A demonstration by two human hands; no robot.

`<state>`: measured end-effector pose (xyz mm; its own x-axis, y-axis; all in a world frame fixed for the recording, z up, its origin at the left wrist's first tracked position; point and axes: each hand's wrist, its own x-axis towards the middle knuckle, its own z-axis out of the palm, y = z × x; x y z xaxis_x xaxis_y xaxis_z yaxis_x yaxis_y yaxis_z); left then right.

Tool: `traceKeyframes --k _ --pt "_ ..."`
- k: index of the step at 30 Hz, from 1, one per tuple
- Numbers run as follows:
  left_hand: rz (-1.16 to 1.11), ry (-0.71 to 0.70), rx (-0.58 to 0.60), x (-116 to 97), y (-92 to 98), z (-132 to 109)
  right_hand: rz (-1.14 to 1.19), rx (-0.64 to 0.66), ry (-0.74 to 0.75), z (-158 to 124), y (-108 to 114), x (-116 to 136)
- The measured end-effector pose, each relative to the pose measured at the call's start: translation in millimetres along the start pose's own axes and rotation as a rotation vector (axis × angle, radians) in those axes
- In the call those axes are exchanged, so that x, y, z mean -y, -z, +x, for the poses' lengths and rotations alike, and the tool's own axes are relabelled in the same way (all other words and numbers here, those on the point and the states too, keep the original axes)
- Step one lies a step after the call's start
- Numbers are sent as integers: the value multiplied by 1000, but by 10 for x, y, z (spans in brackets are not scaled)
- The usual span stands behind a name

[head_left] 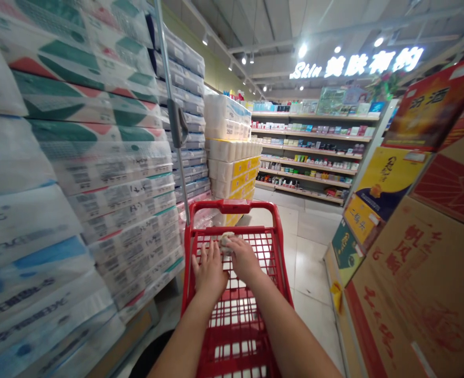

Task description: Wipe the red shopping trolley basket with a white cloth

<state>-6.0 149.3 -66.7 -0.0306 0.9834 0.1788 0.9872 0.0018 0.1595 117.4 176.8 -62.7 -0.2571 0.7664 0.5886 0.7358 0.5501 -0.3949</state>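
Both my hands reach into a red shopping cart in a shop aisle. My left hand lies flat over the red wire grid with its fingers stretched out and apart, holding nothing. My right hand is closed on a small crumpled grey-white cloth, pressing it against the cart's wire panel just beside the left fingertips. The cart basket under my forearms shows only bare wire.
Tall stacks of packaged tissue rolls crowd the left side, with a metal pole in front. Big cardboard boxes line the right. A tiled floor leads to cosmetics shelves at the back.
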Motion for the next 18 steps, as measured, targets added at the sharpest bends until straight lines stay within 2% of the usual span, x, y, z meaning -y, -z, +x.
traceKeyframes --k 3,5,9,14,18 --pt "1 12 -33 7 -49 9 -33 -124 -144 64 -24 18" --pt "15 5 -45 8 -64 7 -69 -134 -182 57 -50 54" --pt "33 0 -53 12 -65 2 -101 32 -4 -30 -70 80" --pt "-3 -30 -71 31 -87 7 -156 -103 -159 -107 -18 -3" --pt "14 -30 -84 48 -123 6 -125 -33 26 -125 -31 11"
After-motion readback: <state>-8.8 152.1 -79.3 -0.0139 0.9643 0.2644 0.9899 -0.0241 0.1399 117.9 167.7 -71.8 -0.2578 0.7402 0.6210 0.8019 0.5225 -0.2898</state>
